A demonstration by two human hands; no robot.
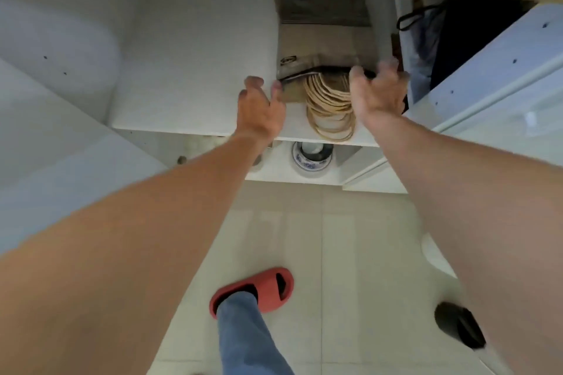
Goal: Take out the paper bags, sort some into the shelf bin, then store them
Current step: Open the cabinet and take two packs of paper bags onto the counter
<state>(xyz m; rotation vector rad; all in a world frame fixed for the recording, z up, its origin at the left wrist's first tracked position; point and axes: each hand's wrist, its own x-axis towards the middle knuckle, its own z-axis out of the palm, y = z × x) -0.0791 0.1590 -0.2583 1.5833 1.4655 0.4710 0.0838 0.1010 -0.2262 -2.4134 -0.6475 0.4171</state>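
A flat stack of brown paper bags lies on a white cabinet shelf, their tan twisted handles hanging toward the shelf's front edge. My left hand is spread open at the stack's left front corner, fingertips touching or just short of the bags. My right hand hovers at the stack's right front corner with fingers loosely curled, holding nothing that I can see. Motion blur softens both hands.
An open white cabinet door stands to the right, another white door to the left. A dark bag with a black cord hangs beside the stack. A blue-and-white bowl sits on the lower shelf. Below are pale floor tiles, my red slipper and a black slipper.
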